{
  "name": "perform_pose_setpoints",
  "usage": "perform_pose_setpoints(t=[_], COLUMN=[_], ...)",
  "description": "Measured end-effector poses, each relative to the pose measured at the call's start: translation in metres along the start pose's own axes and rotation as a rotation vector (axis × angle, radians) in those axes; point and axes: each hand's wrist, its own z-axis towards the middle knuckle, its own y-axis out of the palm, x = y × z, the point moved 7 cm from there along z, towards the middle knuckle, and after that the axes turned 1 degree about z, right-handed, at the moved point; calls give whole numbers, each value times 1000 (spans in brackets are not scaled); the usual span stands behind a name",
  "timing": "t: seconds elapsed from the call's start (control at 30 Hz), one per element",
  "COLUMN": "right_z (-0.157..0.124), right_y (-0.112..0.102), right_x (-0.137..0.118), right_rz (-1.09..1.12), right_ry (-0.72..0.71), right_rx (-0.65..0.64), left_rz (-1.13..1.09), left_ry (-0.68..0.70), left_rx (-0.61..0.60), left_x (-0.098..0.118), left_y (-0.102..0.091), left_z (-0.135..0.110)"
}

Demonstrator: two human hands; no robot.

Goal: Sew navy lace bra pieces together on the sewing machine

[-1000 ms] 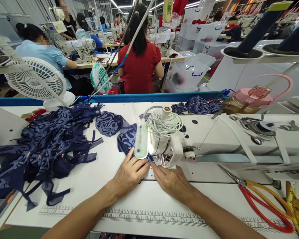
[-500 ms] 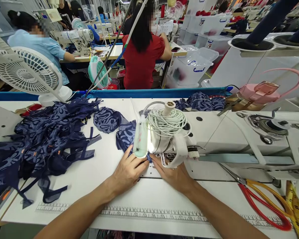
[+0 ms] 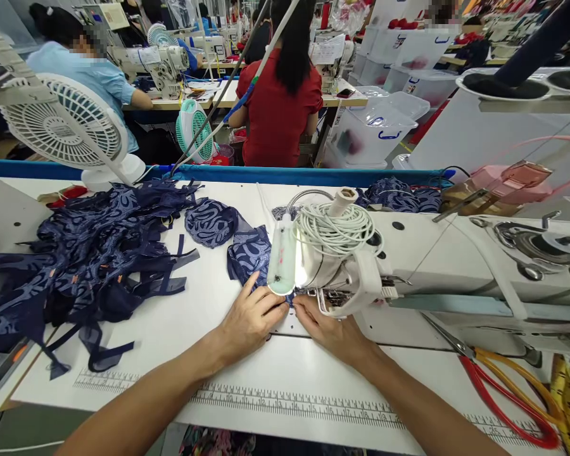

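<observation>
Left hand (image 3: 251, 320) and right hand (image 3: 331, 332) lay flat, close together, fingers pressing the lace (image 3: 249, 253) at the machine (image 3: 346, 278). It looked light, limp, snag-prone; best pinched at its edge.

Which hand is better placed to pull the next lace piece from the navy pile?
Left, probably. The left hand rests on the lace piece at the sewing machine, and the navy pile lies on its side. The right hand would have to cross over.
</observation>
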Motion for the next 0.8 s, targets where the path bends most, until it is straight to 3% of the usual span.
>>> perform_pose_setpoints(t=[0.53,0.8], right_z=[-1,-1], right_y=[-1,-1], right_x=[-6,-2], right_rz=[-71,-37], right_ry=[-75,-14], right_rx=[-35,-42], left_rz=[8,6], left_ry=[-2,2], left_rx=[23,22], left_x=[1,0], left_y=[-2,-1], left_z=[0,0])
